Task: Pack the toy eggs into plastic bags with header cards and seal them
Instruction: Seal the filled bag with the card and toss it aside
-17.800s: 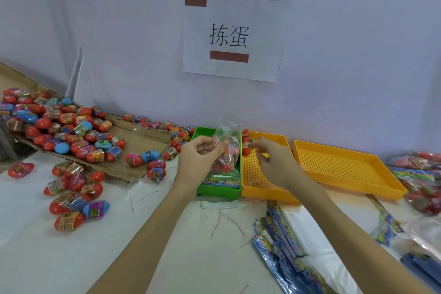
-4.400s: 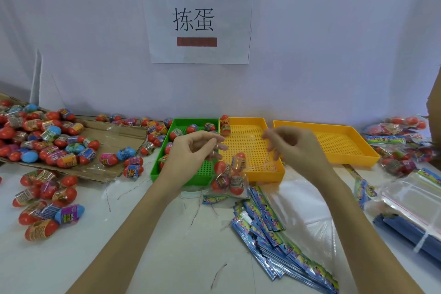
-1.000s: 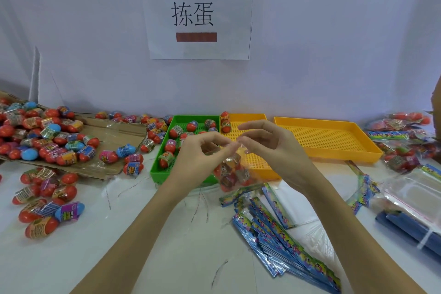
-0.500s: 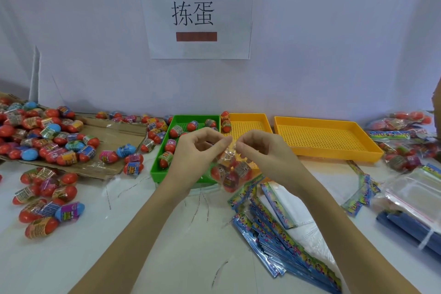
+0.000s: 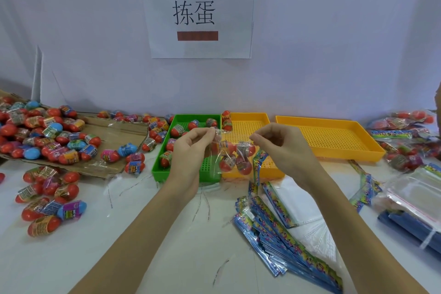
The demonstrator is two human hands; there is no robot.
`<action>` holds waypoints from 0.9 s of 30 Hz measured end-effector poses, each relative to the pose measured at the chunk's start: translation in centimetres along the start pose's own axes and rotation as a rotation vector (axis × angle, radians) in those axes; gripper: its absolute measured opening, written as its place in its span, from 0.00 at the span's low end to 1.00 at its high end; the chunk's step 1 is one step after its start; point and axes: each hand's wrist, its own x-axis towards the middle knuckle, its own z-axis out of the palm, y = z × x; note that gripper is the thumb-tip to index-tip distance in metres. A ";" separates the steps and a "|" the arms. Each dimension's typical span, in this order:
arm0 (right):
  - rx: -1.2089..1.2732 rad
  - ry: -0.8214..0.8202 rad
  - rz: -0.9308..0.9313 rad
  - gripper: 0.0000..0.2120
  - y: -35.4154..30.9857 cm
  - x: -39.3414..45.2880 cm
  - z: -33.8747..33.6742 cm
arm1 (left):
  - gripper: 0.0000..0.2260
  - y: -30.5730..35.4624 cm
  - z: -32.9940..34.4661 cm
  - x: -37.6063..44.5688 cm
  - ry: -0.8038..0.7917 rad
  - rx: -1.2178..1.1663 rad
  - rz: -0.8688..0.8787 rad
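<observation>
2 hands have drawn apart along the mouth of the clear plastic bag of red toy eggs [image 5: 232, 157], held above the green and orange perforated trays. Left hand [image 5: 191, 150] and right hand [image 5: 284, 148] each pinch a top corner; half a second ago they nearly touched. Sealing looks underway, with the colourful header card [image 5: 259, 162] dangling beside the bag.

Two bare forearms enter from the bottom edge. No sleeve covers either forearm. The left hand [image 5: 188, 150] and right hand [image 5: 284, 148] carry no glove, ring or watch.
</observation>
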 end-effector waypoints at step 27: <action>0.148 0.148 0.076 0.05 0.0 0.1 0.3 | 0.09 -0.1 0.0 0.2 -0.220 -0.197 -0.110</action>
